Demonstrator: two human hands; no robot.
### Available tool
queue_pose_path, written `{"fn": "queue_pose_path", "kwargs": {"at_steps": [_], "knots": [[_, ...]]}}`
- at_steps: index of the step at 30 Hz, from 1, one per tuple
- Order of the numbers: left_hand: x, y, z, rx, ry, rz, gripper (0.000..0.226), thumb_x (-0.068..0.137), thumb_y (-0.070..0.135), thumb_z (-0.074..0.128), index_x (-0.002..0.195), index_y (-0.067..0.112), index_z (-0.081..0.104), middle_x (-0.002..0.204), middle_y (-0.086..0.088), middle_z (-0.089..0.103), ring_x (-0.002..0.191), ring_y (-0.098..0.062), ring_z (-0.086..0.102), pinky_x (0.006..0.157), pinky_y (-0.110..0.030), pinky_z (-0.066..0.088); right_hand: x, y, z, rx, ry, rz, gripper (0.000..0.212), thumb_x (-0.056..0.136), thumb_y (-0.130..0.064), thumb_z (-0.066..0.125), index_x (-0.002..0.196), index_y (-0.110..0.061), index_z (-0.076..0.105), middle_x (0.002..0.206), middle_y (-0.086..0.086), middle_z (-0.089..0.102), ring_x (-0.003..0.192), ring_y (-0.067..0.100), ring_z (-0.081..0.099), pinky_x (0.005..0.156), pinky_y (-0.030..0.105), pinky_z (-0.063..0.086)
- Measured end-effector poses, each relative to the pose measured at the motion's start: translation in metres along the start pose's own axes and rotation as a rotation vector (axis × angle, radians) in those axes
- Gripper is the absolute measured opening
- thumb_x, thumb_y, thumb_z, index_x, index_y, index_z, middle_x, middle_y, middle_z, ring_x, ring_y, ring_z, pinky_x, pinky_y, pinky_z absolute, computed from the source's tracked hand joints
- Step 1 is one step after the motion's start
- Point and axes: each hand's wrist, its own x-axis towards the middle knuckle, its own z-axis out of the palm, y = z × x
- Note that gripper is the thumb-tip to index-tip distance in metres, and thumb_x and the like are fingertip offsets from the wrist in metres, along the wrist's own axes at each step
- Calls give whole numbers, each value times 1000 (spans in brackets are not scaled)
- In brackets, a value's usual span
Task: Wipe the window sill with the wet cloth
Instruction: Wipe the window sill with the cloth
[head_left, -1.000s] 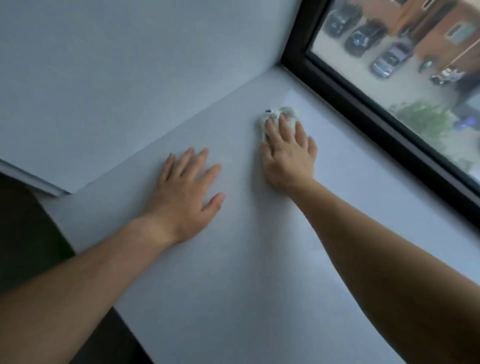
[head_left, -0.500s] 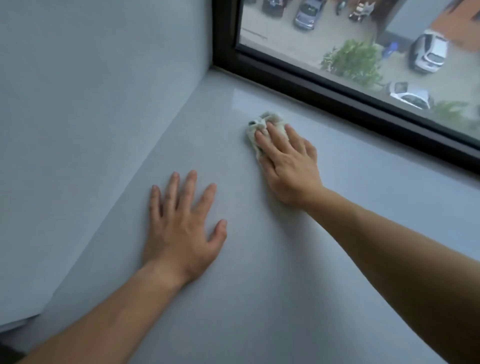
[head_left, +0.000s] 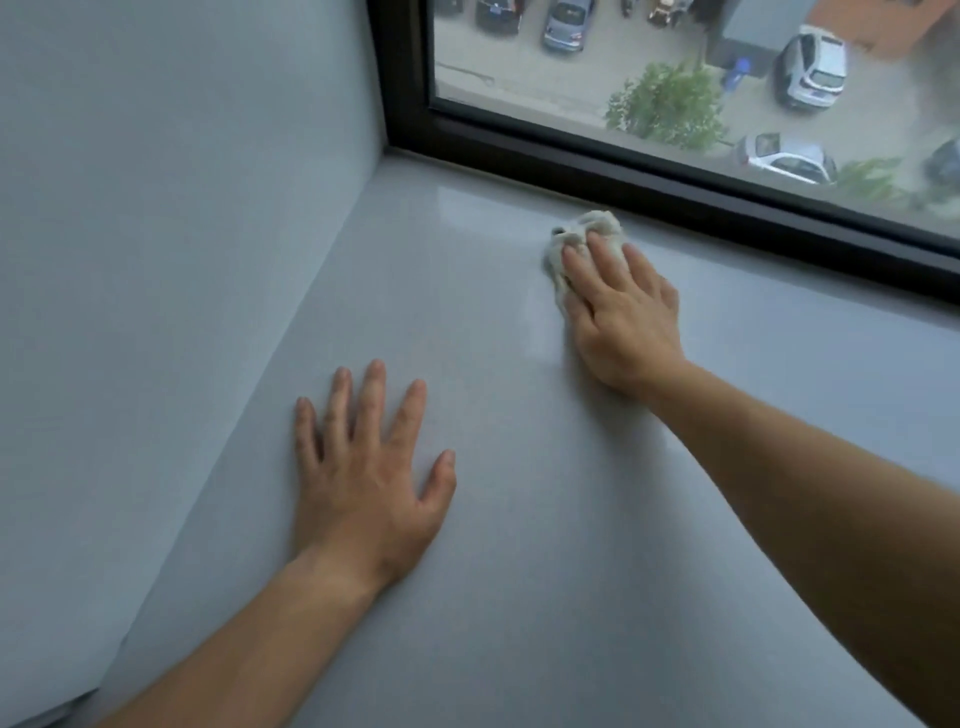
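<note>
A pale grey window sill (head_left: 519, 519) fills most of the view. A small crumpled whitish cloth (head_left: 587, 231) lies on it close to the dark window frame. My right hand (head_left: 623, 317) presses flat on the cloth with straight fingers, and most of the cloth is hidden under them. My left hand (head_left: 363, 467) rests flat on the bare sill nearer to me, fingers spread, holding nothing.
The black window frame (head_left: 675, 192) runs along the sill's far edge, with the glass above it. A plain grey side wall (head_left: 182, 208) meets the sill on the left and forms a corner with the frame (head_left: 384, 150).
My right hand has slid the cloth along the sill to the right, up close to the window frame. My left hand has stayed flat in place. The view has swung to the right.
</note>
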Motion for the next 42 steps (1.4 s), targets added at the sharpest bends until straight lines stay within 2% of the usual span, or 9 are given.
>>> {"fn": "queue_pose_path", "kwargs": {"at_steps": [4,10,17,21,23,28,35,40,42], "knots": [[4,-6,-3,0,28,23,70,83,59,37,143,25,45,155,-13,34,141,-39,29,114,-58,18,17,-25,-3,98,13,210,56,99,-43,26,154,-39,15,166,-9,5,152,26,-2,117,55,8],[2,-29,-8,30,3,141,71,88,60,32,149,25,34,160,-3,24,146,-27,23,117,-49,18,-85,-74,21,53,-11,-347,50,101,-49,31,151,-44,28,162,-14,23,151,22,13,117,46,13],[4,-30,-5,51,-24,135,75,89,60,29,151,18,30,161,-2,20,148,-25,16,117,-57,12,-31,-58,9,50,7,134,55,101,-39,27,155,-38,14,166,-9,3,152,26,-3,118,53,6],[3,-27,-6,34,-19,136,74,89,56,27,151,16,29,162,-3,20,149,-25,15,118,-57,10,-96,-103,27,31,-4,-325,58,95,-43,38,152,-41,27,163,-9,21,151,26,13,115,50,15],[4,-26,-6,15,-23,129,74,87,53,28,151,15,29,161,-4,20,149,-25,14,117,-57,9,-94,-89,25,31,-22,-372,54,97,-45,39,150,-43,30,162,-11,24,151,24,18,116,48,18],[0,-36,-8,-144,13,152,73,84,49,34,143,7,40,156,-13,32,146,-28,22,119,-55,6,-51,-62,12,58,-9,111,53,101,-49,23,153,-43,18,166,-10,9,152,24,1,119,49,6],[-62,-78,-11,-46,42,86,63,88,48,38,142,16,45,154,-16,34,142,-34,30,117,-52,17,-158,-132,37,23,29,-295,49,100,-50,33,148,-44,36,160,-12,29,150,23,21,115,47,20],[-73,-92,-8,-52,19,141,66,91,52,29,149,21,34,160,-12,23,147,-29,18,119,-47,11,-120,-105,27,45,25,216,52,101,-50,24,152,-44,22,165,-12,11,152,23,3,118,49,10],[-72,-91,-9,-98,25,139,65,92,51,26,149,21,34,160,-12,22,148,-28,16,120,-47,10,-141,-136,34,24,63,214,54,100,-48,25,153,-41,22,165,-11,11,152,24,2,117,51,10]]}}
